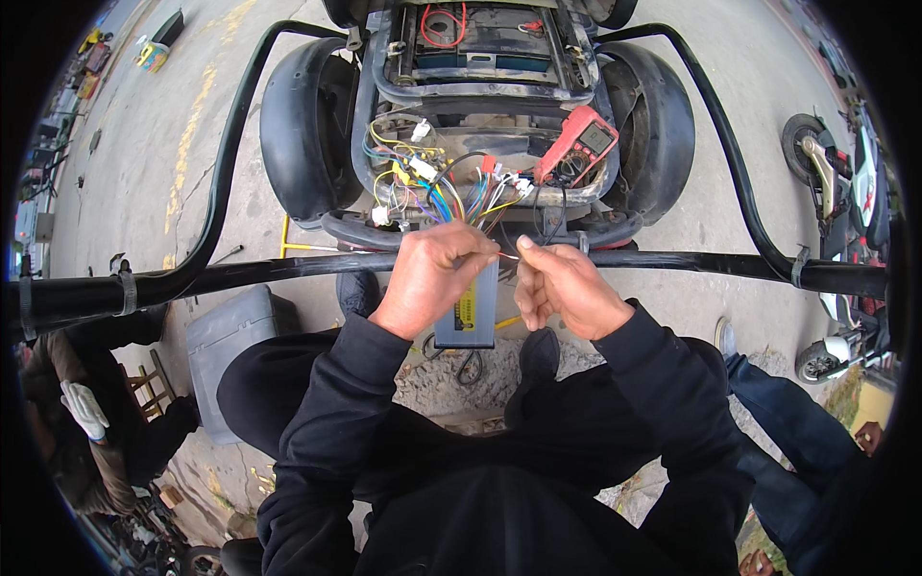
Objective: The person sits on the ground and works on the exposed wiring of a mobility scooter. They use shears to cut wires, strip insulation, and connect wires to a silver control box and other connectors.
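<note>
one thin wire (509,256) pinched by left hand (437,269) and right hand (569,288); silver box (486,312) just below left hand, red multimeter (581,144) above right hand; grey concrete (759,86) around, motorcycle (869,187) far right.

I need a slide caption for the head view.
Left hand and right hand at a thin wire, multicoloured wires and a red multimeter beyond.

Left fingers (480,248) and right fingers (536,252) hold a thin wire (509,256) over a grey box (485,309).
</note>
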`<state>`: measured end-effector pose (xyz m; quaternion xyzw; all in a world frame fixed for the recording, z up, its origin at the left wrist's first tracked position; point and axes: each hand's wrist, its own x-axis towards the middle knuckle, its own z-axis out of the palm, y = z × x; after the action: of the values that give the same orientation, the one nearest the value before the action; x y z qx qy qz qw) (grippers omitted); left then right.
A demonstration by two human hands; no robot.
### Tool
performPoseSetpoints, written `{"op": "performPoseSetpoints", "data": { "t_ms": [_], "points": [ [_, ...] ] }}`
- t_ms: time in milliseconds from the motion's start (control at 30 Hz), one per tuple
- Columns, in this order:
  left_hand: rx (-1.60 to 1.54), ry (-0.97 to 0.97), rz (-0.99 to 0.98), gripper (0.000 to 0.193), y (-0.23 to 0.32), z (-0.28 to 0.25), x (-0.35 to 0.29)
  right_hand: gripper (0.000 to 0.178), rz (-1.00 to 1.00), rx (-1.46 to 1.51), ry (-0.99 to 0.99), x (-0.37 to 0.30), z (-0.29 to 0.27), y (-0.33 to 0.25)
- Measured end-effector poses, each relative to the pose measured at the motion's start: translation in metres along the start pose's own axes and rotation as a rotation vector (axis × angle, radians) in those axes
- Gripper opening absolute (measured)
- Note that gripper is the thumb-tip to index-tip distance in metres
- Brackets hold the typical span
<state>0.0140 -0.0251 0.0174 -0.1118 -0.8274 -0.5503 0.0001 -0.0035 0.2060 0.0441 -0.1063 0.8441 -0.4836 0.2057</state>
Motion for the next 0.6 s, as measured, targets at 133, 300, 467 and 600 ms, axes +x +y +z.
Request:
{"op": "performPoseSetpoints", "data": {
  "t_ms": [133, 300, 467, 600],
  "points": [
    [0.007, -0.015, -0.011, 0.008, -0.001, 0.000, 0.000, 0.042, -0.526, -0.630, 0.289, 0.001, -0.005, -0.005],
    [-0.004, 0.000, 0.008, 0.008, -0.003, 0.002, 0.001, 0.015, -0.816, -0.868, 0.273, 0.011, -0.001, 0.003],
    [-0.024, -0.025, -0.034, 0.008, -0.001, 0.002, 0.001, 0.030, -0.281, -0.247, 0.117, 0.006, 0.005, 0.007],
    [-0.014, -0.018, -0.022, 0.009, -0.001, 0.001, 0.002, 0.051, 0.131, 0.061, -0.045, 0.006, -0.003, 0.002]
  ]
}}
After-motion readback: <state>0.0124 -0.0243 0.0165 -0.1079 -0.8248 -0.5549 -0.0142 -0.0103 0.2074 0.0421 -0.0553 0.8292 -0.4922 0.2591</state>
